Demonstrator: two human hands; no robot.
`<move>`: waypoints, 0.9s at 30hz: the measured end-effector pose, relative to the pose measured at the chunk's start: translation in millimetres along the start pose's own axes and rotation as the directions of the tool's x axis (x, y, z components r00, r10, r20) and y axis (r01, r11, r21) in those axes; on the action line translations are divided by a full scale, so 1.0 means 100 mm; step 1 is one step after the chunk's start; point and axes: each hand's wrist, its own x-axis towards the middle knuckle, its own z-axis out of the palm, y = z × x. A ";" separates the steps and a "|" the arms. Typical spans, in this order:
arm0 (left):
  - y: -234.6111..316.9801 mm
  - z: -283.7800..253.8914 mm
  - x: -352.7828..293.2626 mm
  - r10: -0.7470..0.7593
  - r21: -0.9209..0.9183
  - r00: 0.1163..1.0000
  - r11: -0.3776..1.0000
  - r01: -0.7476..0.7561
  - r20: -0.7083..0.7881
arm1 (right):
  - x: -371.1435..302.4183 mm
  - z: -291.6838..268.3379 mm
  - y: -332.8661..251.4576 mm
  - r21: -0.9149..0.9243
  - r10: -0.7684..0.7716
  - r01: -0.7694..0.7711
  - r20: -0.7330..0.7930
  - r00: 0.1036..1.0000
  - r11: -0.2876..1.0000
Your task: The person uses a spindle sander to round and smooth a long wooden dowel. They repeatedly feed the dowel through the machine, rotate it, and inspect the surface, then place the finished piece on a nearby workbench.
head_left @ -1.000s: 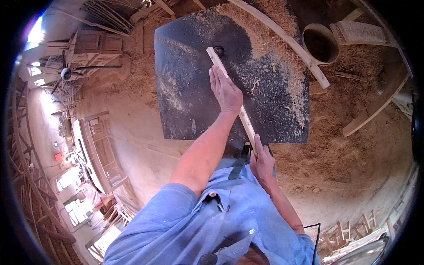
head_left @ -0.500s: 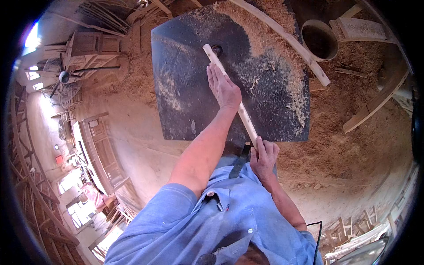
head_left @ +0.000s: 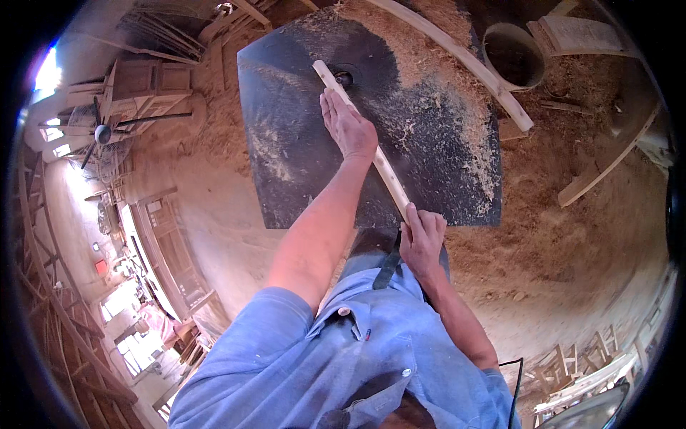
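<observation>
A long pale wooden strip (head_left: 389,175) with several small dark notches or holes along it lies slantwise across a dark tabletop (head_left: 300,186). My left hand (head_left: 351,130) rests over its far part, fingers stretched forward along the wood and thumb hidden. At the near end, by the table's front edge, my right hand (head_left: 423,239) grips the strip between thumb and fingers. Close to the strip's far end, on its right side, a dark round spindle (head_left: 344,79) stands in the tabletop. Whether the wood touches it, I cannot tell.
Sawdust and shavings (head_left: 436,79) cover the table's right and far parts. A curved wooden piece (head_left: 457,53) crosses its far right corner. Beyond stand a round bin (head_left: 513,57) and another curved board (head_left: 607,164). A standing fan (head_left: 103,134) is at the left.
The strip has slid a little away from me and to the left, its far end reaching further past the spindle. Both hands have moved along with it, keeping their places on the wood.
</observation>
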 end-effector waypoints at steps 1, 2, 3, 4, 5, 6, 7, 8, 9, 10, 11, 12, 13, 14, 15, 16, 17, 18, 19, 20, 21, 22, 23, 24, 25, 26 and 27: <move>-0.01 0.01 0.01 0.002 -0.003 1.000 1.000 -0.002 -0.006 | 0.01 0.00 0.00 -0.005 0.000 0.000 0.000 1.000 1.000; -0.02 0.02 0.00 0.004 -0.011 1.000 1.000 -0.004 -0.008 | 0.01 0.01 0.00 -0.010 -0.001 0.001 0.000 1.000 1.000; -0.03 0.03 -0.01 0.006 -0.018 1.000 1.000 -0.006 -0.011 | -0.01 0.02 0.01 -0.016 0.006 -0.006 0.001 1.000 1.000; -0.04 0.04 0.00 0.010 -0.025 1.000 1.000 -0.011 -0.016 | -0.02 0.03 0.02 -0.020 0.011 -0.011 0.000 1.000 1.000; -0.06 0.04 0.03 0.005 -0.056 1.000 0.998 -0.007 -0.026 | -0.03 0.04 0.02 -0.024 0.016 -0.016 -0.002 1.000 1.000; -0.08 0.03 0.08 0.001 -0.088 0.999 0.996 -0.004 -0.036 | -0.03 0.04 0.02 -0.027 0.024 -0.024 0.003 1.000 0.999; -0.13 0.01 0.13 -0.005 -0.118 0.999 0.993 0.000 -0.045 | -0.04 0.04 0.02 -0.029 0.032 -0.032 0.011 0.999 0.999; -0.21 0.01 0.22 -0.014 -0.110 0.998 0.994 0.007 -0.067 | -0.06 0.04 0.02 -0.032 0.042 -0.042 0.021 0.999 0.999; -0.30 0.01 0.40 -0.022 -0.103 0.996 0.995 0.013 -0.088 | -0.06 0.04 0.02 -0.031 0.041 -0.041 0.018 0.999 0.999; -0.39 0.01 0.58 -0.035 -0.096 0.993 0.995 0.025 -0.112 | -0.08 0.03 0.02 -0.030 0.037 -0.037 0.021 0.999 0.999; -0.43 0.01 0.77 -0.049 -0.098 0.993 0.994 0.038 -0.109 | -0.09 0.03 0.03 -0.032 0.037 -0.036 0.020 0.999 0.999; -0.44 -0.01 0.99 -0.063 -0.099 0.992 0.994 0.052 -0.107 | -0.09 0.03 0.03 -0.028 0.041 -0.041 0.015 0.999 0.999; -0.47 -0.02 1.19 -0.079 -0.100 0.991 0.993 0.068 -0.107 | -0.10 0.03 0.03 -0.023 0.042 -0.042 0.013 0.999 0.999; -0.50 0.01 1.37 -0.066 -0.073 0.993 0.996 0.059 -0.097 | -0.09 0.03 0.02 -0.018 0.044 -0.044 0.009 0.999 0.999; -0.53 0.03 1.54 -0.053 -0.047 0.995 0.998 0.049 -0.087 | -0.08 0.04 0.02 -0.019 0.047 -0.047 0.009 0.999 0.999; -0.56 0.06 1.67 -0.045 -0.019 0.996 0.999 0.044 -0.075 | -0.08 0.03 0.01 -0.019 0.049 -0.049 0.014 0.999 0.999; -0.55 0.08 1.76 -0.022 0.013 0.999 1.000 0.022 -0.046 | -0.08 0.03 0.01 -0.021 0.056 -0.055 0.015 0.998 0.998; -0.54 0.11 1.85 0.000 0.045 1.000 0.999 0.000 -0.017 | -0.07 0.02 0.01 -0.028 0.059 -0.059 0.013 0.998 0.998; -0.53 0.14 1.89 0.019 0.078 1.000 0.997 -0.020 0.016 | -0.07 0.01 0.00 -0.035 0.065 -0.064 0.015 0.998 0.997; -0.54 0.17 1.92 0.020 0.083 1.000 0.996 -0.022 0.021 | -0.06 0.00 -0.01 -0.042 0.069 -0.069 0.016 0.997 0.997; -0.54 0.20 1.93 0.020 0.089 0.999 0.996 -0.023 0.025 | -0.05 0.01 -0.02 -0.039 0.072 -0.071 0.016 0.997 0.997; -0.51 0.23 1.94 0.024 0.093 0.999 0.995 -0.027 0.032 | -0.03 0.02 -0.03 -0.038 0.078 -0.077 0.013 0.997 0.996; -0.49 0.24 1.94 0.009 0.073 0.999 0.997 -0.012 0.032 | -0.02 0.02 -0.04 -0.036 0.083 -0.082 0.010 0.997 0.996; -0.47 0.25 1.93 -0.005 0.053 0.999 0.999 0.004 0.032 | -0.01 0.02 -0.04 -0.042 0.096 -0.095 0.016 0.995 0.995; -0.47 0.24 1.94 -0.019 0.036 0.999 0.999 0.018 0.026 | 0.01 0.02 -0.06 -0.043 0.105 -0.104 0.021 0.994 0.994; -0.52 0.28 1.97 0.006 0.037 1.000 0.999 -0.006 -0.019 | 0.03 0.03 -0.06 -0.045 0.113 -0.112 0.025 0.993 0.993; -0.59 0.34 2.00 0.032 0.040 0.997 0.999 -0.029 -0.065 | 0.04 0.05 -0.06 -0.046 0.111 -0.109 0.026 0.994 0.993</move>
